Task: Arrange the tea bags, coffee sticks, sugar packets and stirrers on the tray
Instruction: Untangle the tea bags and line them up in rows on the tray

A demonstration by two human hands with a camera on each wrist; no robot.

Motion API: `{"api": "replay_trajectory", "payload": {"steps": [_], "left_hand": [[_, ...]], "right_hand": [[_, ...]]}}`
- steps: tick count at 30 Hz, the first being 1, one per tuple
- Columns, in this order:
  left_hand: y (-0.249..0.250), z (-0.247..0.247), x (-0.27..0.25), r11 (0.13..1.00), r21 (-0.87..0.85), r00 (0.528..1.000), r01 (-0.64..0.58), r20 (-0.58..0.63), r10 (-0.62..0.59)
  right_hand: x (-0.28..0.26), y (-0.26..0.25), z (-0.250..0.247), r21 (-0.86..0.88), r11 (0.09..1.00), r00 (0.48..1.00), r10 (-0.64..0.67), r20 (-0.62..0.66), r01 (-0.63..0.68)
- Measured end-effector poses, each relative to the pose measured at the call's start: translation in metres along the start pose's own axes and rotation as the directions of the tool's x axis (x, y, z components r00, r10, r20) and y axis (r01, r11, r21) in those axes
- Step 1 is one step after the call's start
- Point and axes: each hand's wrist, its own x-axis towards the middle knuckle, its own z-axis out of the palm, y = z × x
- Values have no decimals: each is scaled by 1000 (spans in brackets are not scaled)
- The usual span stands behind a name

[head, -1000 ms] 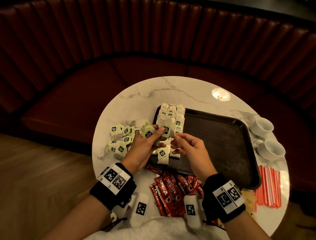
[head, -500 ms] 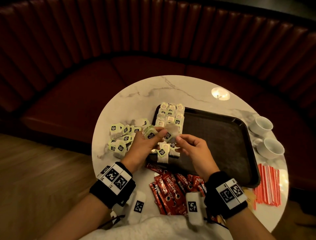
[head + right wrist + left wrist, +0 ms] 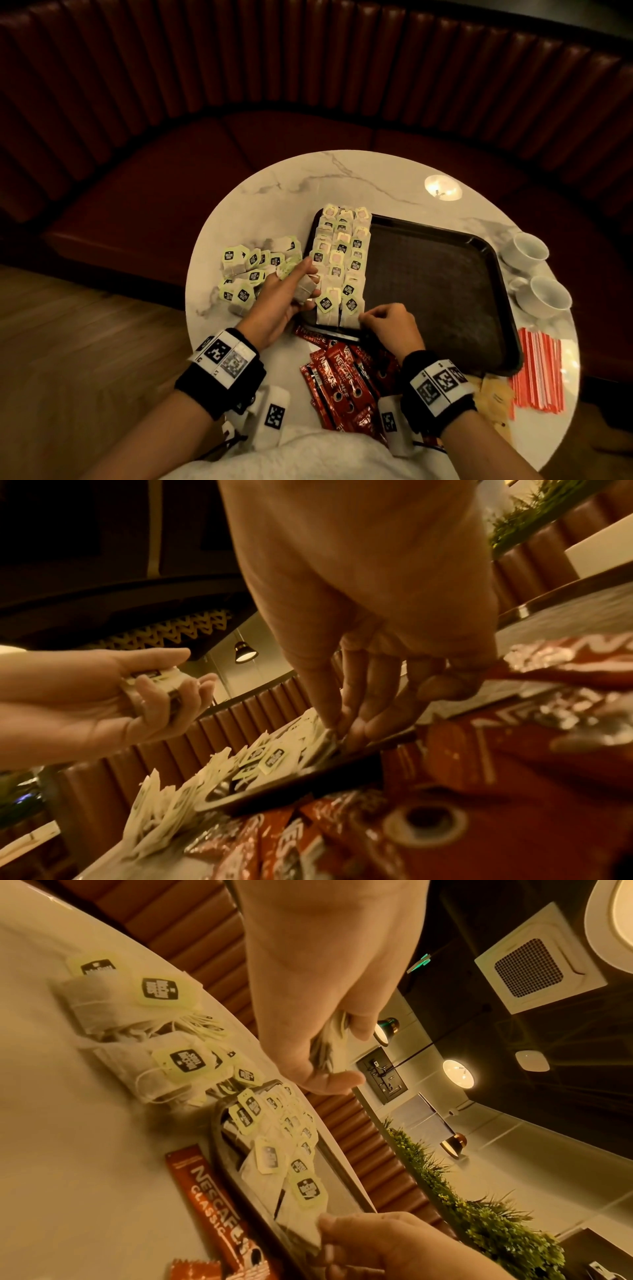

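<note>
Black wristbands [image 3: 219,373] with white square-coded tags circle both bare forearms; white garment [image 3: 308,459] below.

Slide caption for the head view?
Right hand sets a tea bag on the tray; left hand holds spares.

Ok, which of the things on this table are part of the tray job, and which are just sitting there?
Job:
black plastic tray
green-tagged paper tea bags
red foil coffee sticks
red-and-white striped stirrers
yellow packets, likely sugar
left hand holding tea bags
right hand at the tray

Lying about:
two white ceramic cups
</note>
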Motion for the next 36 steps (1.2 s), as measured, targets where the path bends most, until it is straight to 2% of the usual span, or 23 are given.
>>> {"api": "replay_trajectory", "payload": {"steps": [10,13,15,17,19,22,25,29,32,36], "left_hand": [[-1,1,0,999,-15,999,42,-9,-42],[-2,2,0,992,-83,996,92,28,-90],[-1,3,-1,987,-103,991,120,70,-113],[0,4,-2,986,-104,986,134,110,-123],[-1,6,-3,988,-88,983,125,144,-112],[0,13,-4,995,-59,980,86,184,-73],[0,19,-6,998,-39,962,45,270,-33],[0,21,-5,997,-64,952,51,305,-29],[1,18,-5,996,-80,944,41,330,-12],[1,16,-8,998,-52,961,-18,275,32]], "right_hand": [[6,3,4,-126,991,999,-38,19,40],[7,2,4,-145,989,998,-30,62,39],[6,2,0,-120,992,999,-40,37,44],[3,-3,-7,-53,995,996,-85,8,85],[-4,-11,-13,94,983,987,-159,22,156],[-21,-33,-17,349,911,960,-266,85,221],[-33,-47,-16,544,816,930,-329,162,194],[-36,-50,-11,654,744,925,-332,184,137],[-35,-48,-9,681,724,920,-334,207,110],[-34,-50,-8,744,660,927,-336,169,103]]}}
